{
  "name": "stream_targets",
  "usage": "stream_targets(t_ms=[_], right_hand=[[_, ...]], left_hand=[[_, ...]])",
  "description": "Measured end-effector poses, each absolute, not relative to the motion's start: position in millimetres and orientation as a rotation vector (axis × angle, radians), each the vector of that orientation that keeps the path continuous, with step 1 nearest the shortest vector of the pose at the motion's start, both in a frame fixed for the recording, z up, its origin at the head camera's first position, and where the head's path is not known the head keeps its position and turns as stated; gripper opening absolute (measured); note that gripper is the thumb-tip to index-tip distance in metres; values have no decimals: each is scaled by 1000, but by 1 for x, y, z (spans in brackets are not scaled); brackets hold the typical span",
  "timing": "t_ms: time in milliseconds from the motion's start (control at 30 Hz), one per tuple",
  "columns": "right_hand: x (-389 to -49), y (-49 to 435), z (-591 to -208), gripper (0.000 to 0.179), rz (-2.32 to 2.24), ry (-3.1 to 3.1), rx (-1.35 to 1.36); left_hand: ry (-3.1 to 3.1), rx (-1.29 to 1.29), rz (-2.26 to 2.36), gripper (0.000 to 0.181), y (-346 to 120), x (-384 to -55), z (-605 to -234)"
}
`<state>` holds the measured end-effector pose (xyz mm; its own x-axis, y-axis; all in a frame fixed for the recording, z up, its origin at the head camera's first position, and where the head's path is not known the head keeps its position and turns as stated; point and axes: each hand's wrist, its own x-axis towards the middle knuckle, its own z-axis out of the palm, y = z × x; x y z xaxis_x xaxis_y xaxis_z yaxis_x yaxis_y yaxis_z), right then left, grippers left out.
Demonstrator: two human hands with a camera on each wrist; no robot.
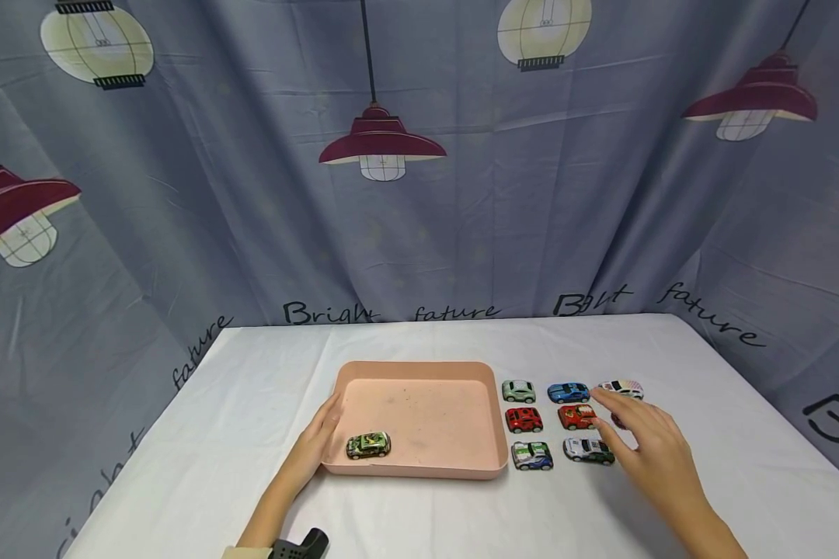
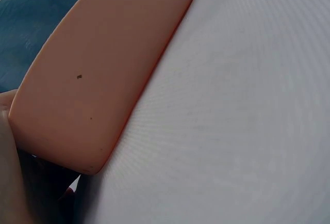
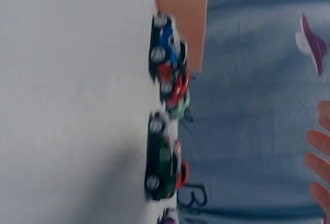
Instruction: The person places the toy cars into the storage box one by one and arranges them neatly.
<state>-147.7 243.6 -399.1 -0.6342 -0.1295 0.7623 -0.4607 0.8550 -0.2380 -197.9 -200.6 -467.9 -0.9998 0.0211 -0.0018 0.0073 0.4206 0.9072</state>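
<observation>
My left hand point(image 1: 311, 444) rests along the left side of a peach plastic tray point(image 1: 419, 470), its fingers fairly straight against the wall. In the left wrist view, part of that hand point(image 2: 9, 167) shows beside the tray's corner. A green patterned toy car point(image 1: 368, 445) sits inside the tray at front left. Over the right-hand toy cars hovers my right hand point(image 1: 646, 442), fingers spread and holding nothing. Nearest it are a red car point(image 1: 576, 417), a blue car point(image 1: 569, 393) and a white-and-black car point(image 1: 587, 450); a pale car point(image 1: 622, 387) is partly hidden behind its fingers.
Between the tray and those cars stand a light green car point(image 1: 518, 391), a red-and-black car point(image 1: 523, 420) and a white, blue and green car point(image 1: 532, 456). All are on a white-covered table point(image 1: 419, 520). A blue-grey curtain point(image 1: 419, 233) hangs behind.
</observation>
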Motion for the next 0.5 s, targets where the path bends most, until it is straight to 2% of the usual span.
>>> stream_targets(t_ms=[500], right_hand=[[-168, 291, -421, 38, 687, -2226, 256]], left_hand=[[2648, 32, 1676, 52, -201, -199, -468]])
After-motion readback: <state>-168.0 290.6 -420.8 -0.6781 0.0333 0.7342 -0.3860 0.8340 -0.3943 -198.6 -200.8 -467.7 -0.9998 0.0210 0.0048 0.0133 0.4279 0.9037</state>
